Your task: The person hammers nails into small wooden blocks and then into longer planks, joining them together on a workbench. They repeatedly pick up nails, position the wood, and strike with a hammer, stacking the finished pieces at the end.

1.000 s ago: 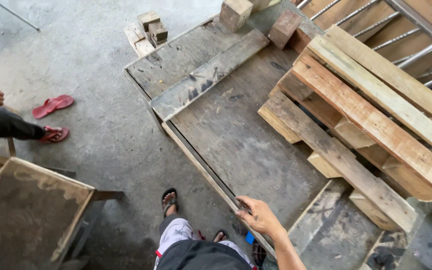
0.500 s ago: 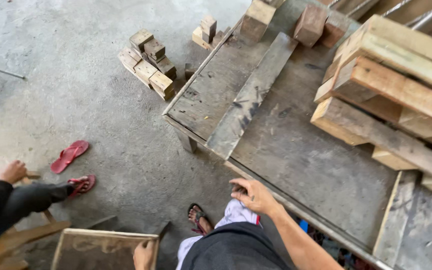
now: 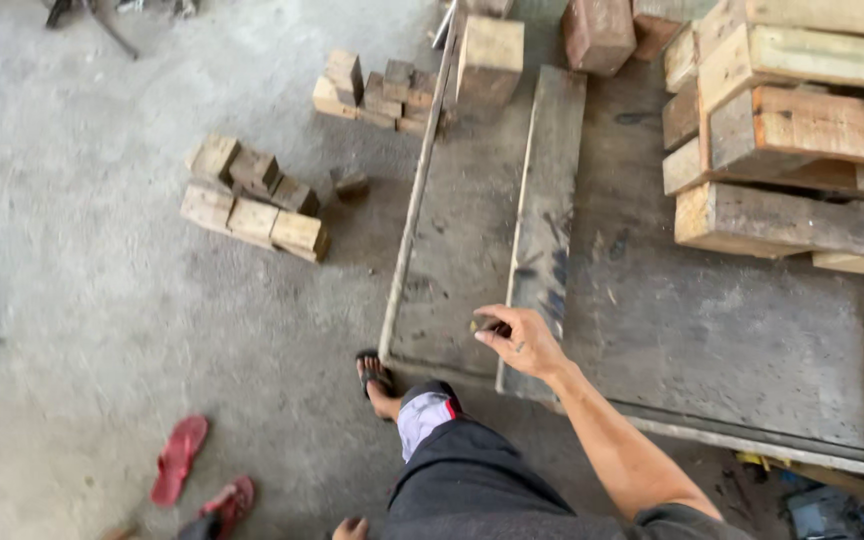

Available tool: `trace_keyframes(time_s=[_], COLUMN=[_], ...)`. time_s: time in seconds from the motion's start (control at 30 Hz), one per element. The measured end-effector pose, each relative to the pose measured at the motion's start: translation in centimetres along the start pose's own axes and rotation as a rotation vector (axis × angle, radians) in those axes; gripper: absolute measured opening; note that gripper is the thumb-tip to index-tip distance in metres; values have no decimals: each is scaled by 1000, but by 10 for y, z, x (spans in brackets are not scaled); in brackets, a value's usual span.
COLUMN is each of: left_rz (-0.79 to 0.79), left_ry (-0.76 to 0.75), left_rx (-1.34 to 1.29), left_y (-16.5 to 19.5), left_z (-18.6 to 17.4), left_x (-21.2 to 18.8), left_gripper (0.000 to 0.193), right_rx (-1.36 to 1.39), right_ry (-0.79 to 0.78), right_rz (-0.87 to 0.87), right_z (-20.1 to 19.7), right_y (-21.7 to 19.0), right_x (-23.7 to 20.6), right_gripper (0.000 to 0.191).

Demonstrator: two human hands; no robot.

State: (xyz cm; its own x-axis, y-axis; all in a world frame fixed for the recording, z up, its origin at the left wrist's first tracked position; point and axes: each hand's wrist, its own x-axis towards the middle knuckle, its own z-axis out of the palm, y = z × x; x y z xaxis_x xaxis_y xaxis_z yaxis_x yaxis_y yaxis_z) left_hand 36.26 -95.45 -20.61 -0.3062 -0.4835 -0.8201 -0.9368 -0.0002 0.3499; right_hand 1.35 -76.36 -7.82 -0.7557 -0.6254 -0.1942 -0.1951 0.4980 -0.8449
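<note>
My right hand (image 3: 517, 338) reaches over the near left corner of a grey worktable (image 3: 672, 330), fingers pinched on a small dark object (image 3: 486, 325). It hovers just above the near end of a long grey plank (image 3: 549, 190) lying lengthwise on the table. Only a fingertip-sized bit of my left hand (image 3: 349, 525) shows at the bottom edge, beside my dark trousers; its grip is hidden. My sandalled foot (image 3: 376, 378) stands by the table corner.
A stacked wooden pallet (image 3: 802, 150) fills the table's far right. Wood blocks (image 3: 490, 58) sit at the far end. Two piles of short blocks (image 3: 252, 200) (image 3: 382, 92) lie on the concrete floor. Red sandals (image 3: 178, 458) lie bottom left.
My view has swung left and nearer the table corner. My right hand has moved from the table edge onto the plank's near end. The wooden panel and the other person have left view.
</note>
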Motion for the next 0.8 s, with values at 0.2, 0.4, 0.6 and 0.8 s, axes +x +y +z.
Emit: trace_keyframes(time_s=[0.2,0.4,0.6,0.8], left_rz=[-47,128,689,1181], left_ry=[88,343,378,287], left_rx=[247,388,113,87], left_y=[87,166,469,818], left_z=[-172,-266,-279,-220], left_x=[99,173,259,299], left_gripper=[58,69,58,49], right_rx=[87,176,255,199], right_ry=[119,367,819,1092], right_rz=[36,165,171,315], right_z=[7,14,26,5], right_y=[-41,-42,-26,-31], right_x=[83,116,207,325], right_gripper=[61,100,123,142])
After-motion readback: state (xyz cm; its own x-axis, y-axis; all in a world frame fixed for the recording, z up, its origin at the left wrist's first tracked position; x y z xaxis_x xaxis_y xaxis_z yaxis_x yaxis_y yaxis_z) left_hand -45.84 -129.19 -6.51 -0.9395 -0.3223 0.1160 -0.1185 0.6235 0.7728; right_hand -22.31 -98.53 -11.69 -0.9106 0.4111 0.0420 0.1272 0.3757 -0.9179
